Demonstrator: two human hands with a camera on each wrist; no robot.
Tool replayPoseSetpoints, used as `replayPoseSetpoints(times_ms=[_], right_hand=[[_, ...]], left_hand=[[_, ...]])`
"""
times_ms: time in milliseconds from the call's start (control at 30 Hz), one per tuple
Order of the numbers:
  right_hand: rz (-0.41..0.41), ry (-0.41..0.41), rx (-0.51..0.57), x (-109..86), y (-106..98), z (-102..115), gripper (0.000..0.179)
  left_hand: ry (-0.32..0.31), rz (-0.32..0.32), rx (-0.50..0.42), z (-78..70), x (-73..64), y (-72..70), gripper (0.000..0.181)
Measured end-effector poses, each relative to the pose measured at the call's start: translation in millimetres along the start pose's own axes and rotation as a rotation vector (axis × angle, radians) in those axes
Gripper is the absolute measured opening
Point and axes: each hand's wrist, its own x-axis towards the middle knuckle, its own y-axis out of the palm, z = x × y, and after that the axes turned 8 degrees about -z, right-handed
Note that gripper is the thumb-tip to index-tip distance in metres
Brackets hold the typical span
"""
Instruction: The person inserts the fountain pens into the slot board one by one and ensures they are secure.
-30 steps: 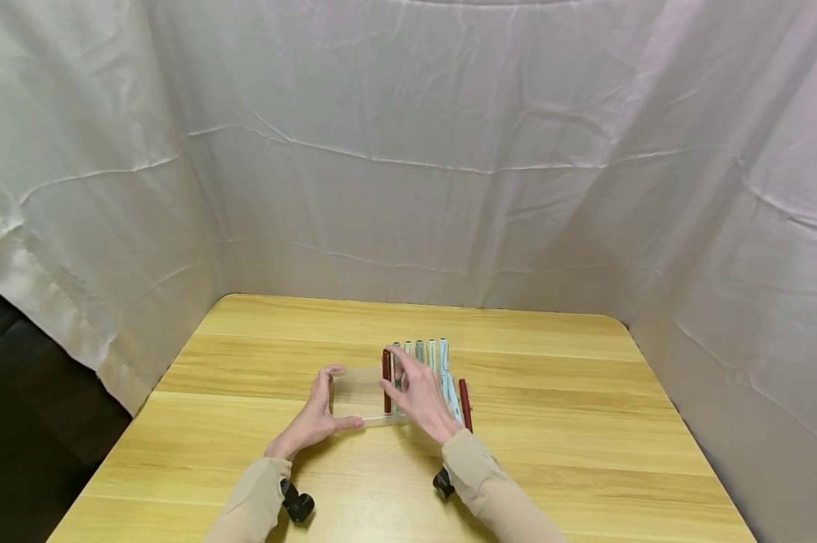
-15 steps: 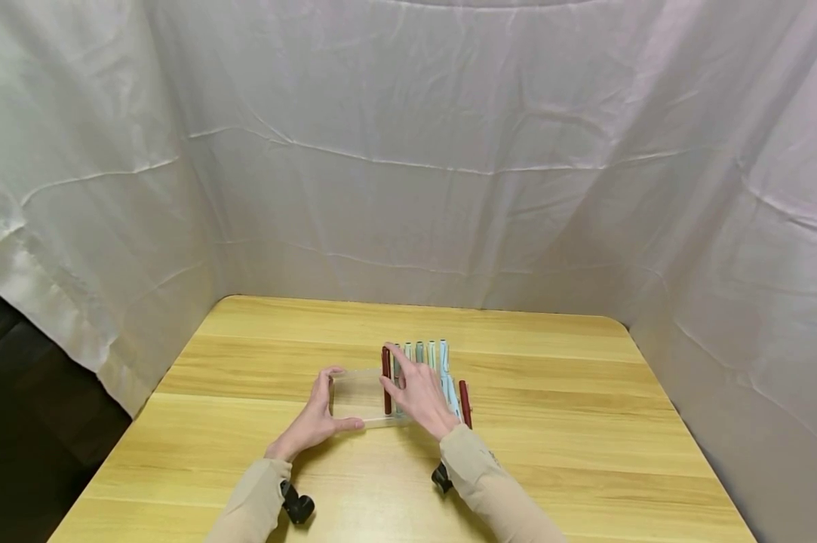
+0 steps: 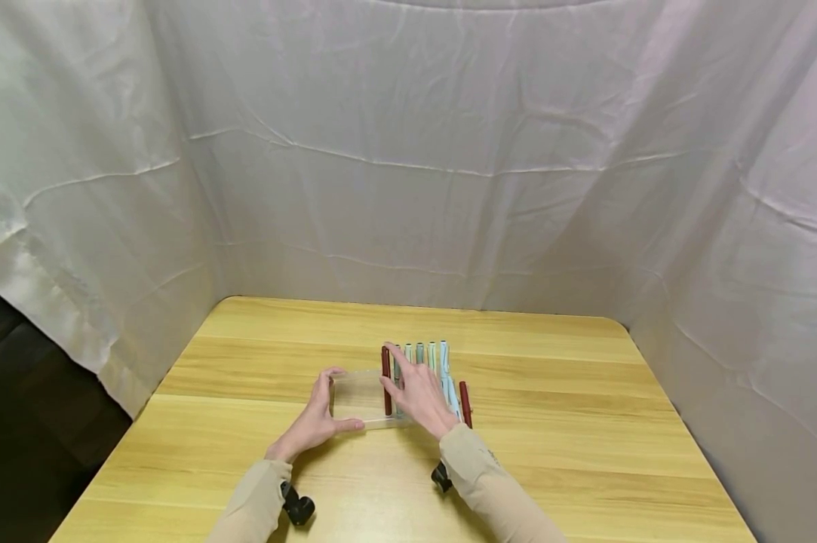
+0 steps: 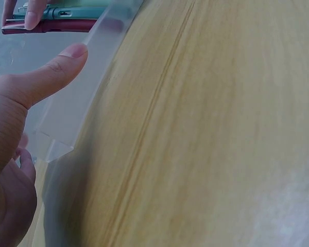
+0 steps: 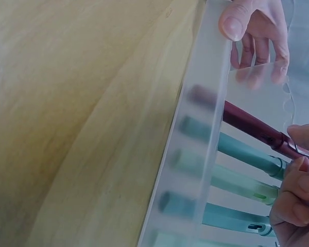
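The right hand [image 3: 418,394] pinches a dark red pen [image 3: 385,381] between thumb and forefinger; the pen lies in a frosted plastic box [image 3: 356,396], its far end behind the box's near wall. The left hand [image 3: 315,416] grips the box's left end, thumb on the near wall and fingers around the far side. Just beside the pinched pen, under the right hand, lie a teal pen [image 5: 247,155], a pale green pen [image 5: 242,185] and another teal pen [image 5: 234,218]. Further right are a light blue pen [image 3: 445,358] and, outside the box, a second red pen [image 3: 465,403] on the wooden table [image 3: 551,422]. A pale curtain [image 3: 408,204] hangs behind.
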Motion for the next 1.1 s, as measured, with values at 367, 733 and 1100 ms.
replayPoseSetpoints(times_ms=[367, 733, 1100], right_hand=[[0.015, 0.004, 0.006, -0.3, -0.9, -0.1, 0.066], [-0.056, 0.019, 0.202, -14.8, -24.1, -13.3, 0.062], [-0.205, 0.037, 0.324, -35.0, -48.1, -58.2, 0.049]], left_hand=[[0.014, -0.007, -0.011, 0.5, -0.2, 0.0, 0.099], [-0.032, 0.007, 0.014, -1.7, -0.7, 0.1, 0.104], [-0.035, 0.004, 0.020, -1.8, -0.1, 0.6, 0.105]])
